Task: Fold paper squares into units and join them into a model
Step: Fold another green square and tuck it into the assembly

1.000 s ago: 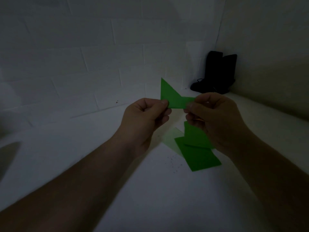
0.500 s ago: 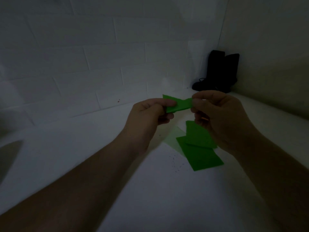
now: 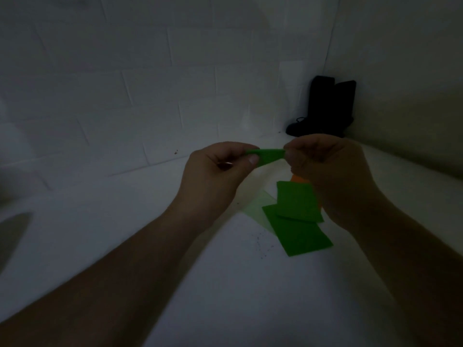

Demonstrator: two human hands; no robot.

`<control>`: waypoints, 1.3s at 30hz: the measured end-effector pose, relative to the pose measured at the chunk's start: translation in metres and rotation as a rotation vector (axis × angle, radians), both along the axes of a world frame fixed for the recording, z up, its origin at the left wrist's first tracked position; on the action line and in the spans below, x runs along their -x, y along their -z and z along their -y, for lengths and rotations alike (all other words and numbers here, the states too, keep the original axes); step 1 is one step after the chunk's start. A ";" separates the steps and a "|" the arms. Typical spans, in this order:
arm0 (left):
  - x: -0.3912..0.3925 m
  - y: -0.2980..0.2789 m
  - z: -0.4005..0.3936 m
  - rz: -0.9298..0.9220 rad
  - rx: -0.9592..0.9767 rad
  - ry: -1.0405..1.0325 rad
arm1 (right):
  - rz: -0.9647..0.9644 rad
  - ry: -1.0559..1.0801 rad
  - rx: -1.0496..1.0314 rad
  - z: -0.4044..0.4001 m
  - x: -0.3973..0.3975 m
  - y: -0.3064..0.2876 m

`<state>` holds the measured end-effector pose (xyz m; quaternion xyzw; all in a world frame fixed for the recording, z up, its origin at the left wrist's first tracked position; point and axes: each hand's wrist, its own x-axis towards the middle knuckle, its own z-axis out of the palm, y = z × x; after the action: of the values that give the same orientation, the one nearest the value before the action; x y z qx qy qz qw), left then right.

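Observation:
A small folded green paper unit (image 3: 269, 156) hangs in the air between my two hands, seen almost edge-on. My left hand (image 3: 220, 171) pinches its left end between thumb and forefinger. My right hand (image 3: 325, 169) pinches its right end, fingers curled. Below them, two green paper squares (image 3: 298, 221) lie overlapped on the white surface (image 3: 225, 284), over a pale green sheet (image 3: 258, 206). A sliver of orange paper (image 3: 298, 179) shows under my right hand.
A pair of black boots (image 3: 325, 108) stands in the far corner where the white brick wall (image 3: 150, 83) meets a plain side wall. Dark specks dot the surface beside the green squares. The scene is dim.
The green unit has been tilted down from upright, with its triangular flap showing, to nearly flat and edge-on. Both hands have kept their pinch and stayed close together.

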<state>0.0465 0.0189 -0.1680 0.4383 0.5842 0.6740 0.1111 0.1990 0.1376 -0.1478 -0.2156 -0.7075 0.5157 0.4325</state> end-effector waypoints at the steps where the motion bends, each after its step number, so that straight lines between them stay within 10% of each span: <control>1: -0.002 -0.001 0.001 0.029 -0.008 0.034 | -0.022 -0.029 0.037 0.001 0.000 -0.001; 39: 0.003 0.003 -0.002 0.174 0.138 0.088 | 0.194 -0.070 -0.002 0.002 0.001 0.004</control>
<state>0.0438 0.0210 -0.1714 0.3947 0.5976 0.6620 0.2208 0.1980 0.1352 -0.1519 -0.2394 -0.7535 0.5065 0.3440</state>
